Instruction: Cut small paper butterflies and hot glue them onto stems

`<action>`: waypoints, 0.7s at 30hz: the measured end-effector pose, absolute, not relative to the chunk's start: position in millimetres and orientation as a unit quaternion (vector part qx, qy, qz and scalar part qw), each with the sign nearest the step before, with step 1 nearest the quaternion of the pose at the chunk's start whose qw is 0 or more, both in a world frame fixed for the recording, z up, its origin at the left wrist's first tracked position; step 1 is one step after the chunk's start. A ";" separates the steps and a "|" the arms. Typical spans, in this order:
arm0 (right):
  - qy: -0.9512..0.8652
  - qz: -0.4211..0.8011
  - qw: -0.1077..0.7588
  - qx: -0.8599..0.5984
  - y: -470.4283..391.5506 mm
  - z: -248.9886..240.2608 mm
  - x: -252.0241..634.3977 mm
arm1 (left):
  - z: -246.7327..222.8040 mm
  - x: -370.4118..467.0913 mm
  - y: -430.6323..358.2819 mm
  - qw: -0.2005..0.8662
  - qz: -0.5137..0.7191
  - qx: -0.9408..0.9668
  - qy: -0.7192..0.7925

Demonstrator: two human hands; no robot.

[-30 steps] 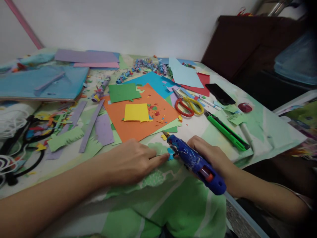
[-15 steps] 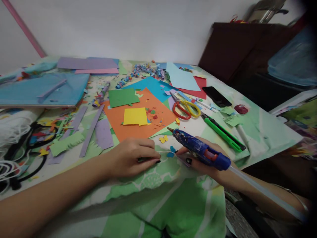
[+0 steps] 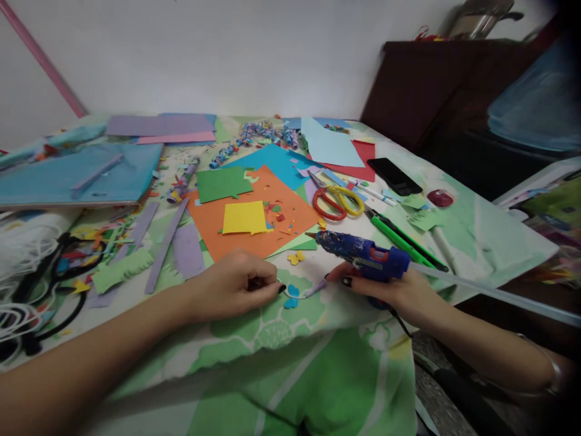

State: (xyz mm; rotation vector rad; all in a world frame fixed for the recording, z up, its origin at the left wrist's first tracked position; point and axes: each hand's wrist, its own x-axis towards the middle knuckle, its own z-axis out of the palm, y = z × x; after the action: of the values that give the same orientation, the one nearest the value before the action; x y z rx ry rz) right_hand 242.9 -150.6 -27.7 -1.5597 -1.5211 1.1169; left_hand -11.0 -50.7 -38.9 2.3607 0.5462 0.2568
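My left hand [image 3: 242,283] rests on the cloth at the table's front, thumb and forefinger pinched on the end of a thin white string [image 3: 297,297]. A small blue paper butterfly [image 3: 292,297] lies at the string beside my left fingertips. Farther right along the string is a small rolled purple paper piece [image 3: 316,287], close to the fingertips of my right hand [image 3: 385,290]. That hand is wrapped round a blue glue gun [image 3: 363,251], its nozzle pointing left. A yellow paper butterfly [image 3: 296,258] lies just above the blue one.
Scissors [image 3: 338,201], a green cutter [image 3: 402,239] and a black phone [image 3: 394,175] lie to the right. Orange paper [image 3: 209,227] with yellow and green pieces is in the middle. Purple strips [image 3: 166,248], cords [image 3: 20,315] and a blue folder [image 3: 59,172] are at left.
The blue butterfly and string have shifted left and down, nearer my left hand. The rolled purple piece now shows more fully. The glue gun has tilted flatter, and my right hand has moved right.
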 end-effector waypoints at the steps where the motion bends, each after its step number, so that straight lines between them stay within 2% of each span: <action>1: -0.581 0.431 0.341 -0.601 -150.5 -28.5 244.7 | -38.3 -11.0 -50.8 0.345 0.095 0.909 0.213; 8: -0.603 0.395 0.334 -0.608 -151.5 -27.1 242.3 | -23.7 -17.6 -45.8 0.367 0.043 0.914 0.169; 12: -0.606 0.388 0.355 -0.597 -151.8 -26.0 238.9 | -7.3 -32.2 -35.5 0.364 -0.001 0.911 0.192; 18: -0.534 0.400 0.398 -0.629 -153.2 -36.3 242.4 | -2.5 -29.2 -24.9 0.289 0.157 0.905 0.269; 21: -0.497 0.422 0.444 -0.614 -153.7 -40.6 243.3 | -11.5 -6.1 -28.0 0.235 0.155 0.911 0.303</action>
State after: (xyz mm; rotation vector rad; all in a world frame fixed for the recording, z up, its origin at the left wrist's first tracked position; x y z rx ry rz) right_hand 243.3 -153.7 -40.6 -1.5236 -1.2330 1.0462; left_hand -6.1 -28.0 -11.5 2.4991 0.8320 0.4242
